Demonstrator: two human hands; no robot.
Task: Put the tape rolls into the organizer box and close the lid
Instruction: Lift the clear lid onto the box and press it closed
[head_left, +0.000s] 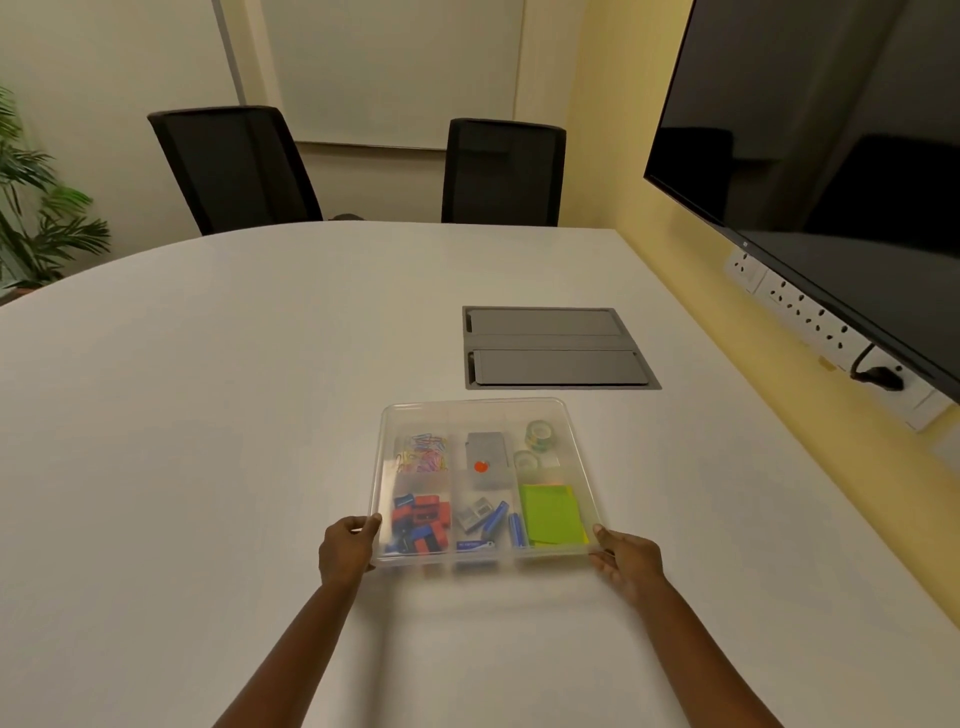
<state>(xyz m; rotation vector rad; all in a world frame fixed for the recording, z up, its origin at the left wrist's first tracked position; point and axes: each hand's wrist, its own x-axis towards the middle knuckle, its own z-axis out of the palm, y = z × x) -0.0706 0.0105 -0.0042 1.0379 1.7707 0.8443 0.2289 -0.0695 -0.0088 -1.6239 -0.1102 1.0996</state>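
A clear plastic organizer box (382, 467) sits on the white table in front of me, with its translucent lid (478, 408) lying over it. Through the lid I see two tape rolls (537, 434) in the far right compartment, one green-patterned and one clear. Other compartments hold coloured paper clips, red and blue binder clips, a grey item with a red dot, and green sticky notes. My left hand (347, 545) grips the lid's near left corner. At the near right corner, my right hand (626, 561) grips the lid too.
A grey cable hatch (556, 347) is set into the table (208, 389) just beyond the box. Two black chairs (234, 166) stand at the far edge. A large dark screen (831, 156) and wall sockets (810, 317) line the right wall. A plant (36, 208) stands at left.
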